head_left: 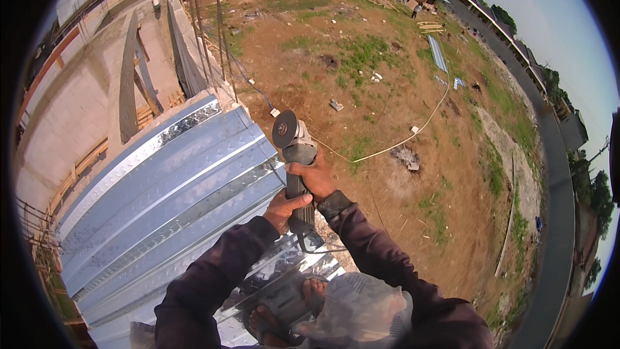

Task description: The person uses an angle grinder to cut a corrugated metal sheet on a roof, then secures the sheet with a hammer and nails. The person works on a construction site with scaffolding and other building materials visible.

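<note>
An angle grinder with a dark round disc points away from me, over the edge of the corrugated metal sheets. My right hand is closed around its front part, just behind the disc. Lower down, my left hand grips the dark body, thumb across it. Some fingers of both hands are hidden behind the tool. From its rear end a dark cord curves away to the right. The disc is apart from the sheets, above the bare ground far below.
My sandalled feet stand on the metal sheets, near their right edge with a drop to brown ground. Thin upright steel rods rise at the far edge. A pale cable trails over the ground. Concrete beams lie at the left.
</note>
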`<state>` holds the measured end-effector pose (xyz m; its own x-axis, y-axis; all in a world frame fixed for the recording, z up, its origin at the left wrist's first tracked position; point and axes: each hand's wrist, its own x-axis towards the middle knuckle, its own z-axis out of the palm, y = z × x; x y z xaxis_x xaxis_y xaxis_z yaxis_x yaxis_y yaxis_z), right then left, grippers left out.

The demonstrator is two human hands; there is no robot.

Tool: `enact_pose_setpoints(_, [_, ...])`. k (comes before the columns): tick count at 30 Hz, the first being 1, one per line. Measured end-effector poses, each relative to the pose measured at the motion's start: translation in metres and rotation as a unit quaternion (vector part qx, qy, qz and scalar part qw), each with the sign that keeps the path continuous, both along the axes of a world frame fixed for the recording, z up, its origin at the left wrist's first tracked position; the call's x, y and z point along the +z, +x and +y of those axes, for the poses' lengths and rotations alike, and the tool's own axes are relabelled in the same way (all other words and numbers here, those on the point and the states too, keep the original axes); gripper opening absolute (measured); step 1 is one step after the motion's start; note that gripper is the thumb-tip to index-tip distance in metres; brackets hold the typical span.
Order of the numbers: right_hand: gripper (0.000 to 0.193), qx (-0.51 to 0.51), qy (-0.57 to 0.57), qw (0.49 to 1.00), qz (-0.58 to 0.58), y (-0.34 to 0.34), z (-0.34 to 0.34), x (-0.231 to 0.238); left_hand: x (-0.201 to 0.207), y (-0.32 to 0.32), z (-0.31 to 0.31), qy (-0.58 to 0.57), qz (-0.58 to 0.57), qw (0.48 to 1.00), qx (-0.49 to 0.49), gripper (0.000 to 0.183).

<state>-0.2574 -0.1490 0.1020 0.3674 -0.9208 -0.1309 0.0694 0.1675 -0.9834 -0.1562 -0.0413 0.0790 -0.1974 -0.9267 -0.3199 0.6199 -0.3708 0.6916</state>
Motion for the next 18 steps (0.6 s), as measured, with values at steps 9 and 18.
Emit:
enact_pose_setpoints(9, [0.065,0.178,-0.101,0.978,0.045,0.053,0.009,0.014,0.101,0.109,0.075,0.085,-0.206,0.974,0.050,0.049])
enact_pose_setpoints(18, [0.069,0.135,-0.143,0.866,0.460,-0.012,-0.038,-0.192,0.018,0.165,0.222,0.117,-0.355,0.883,0.284,0.060])
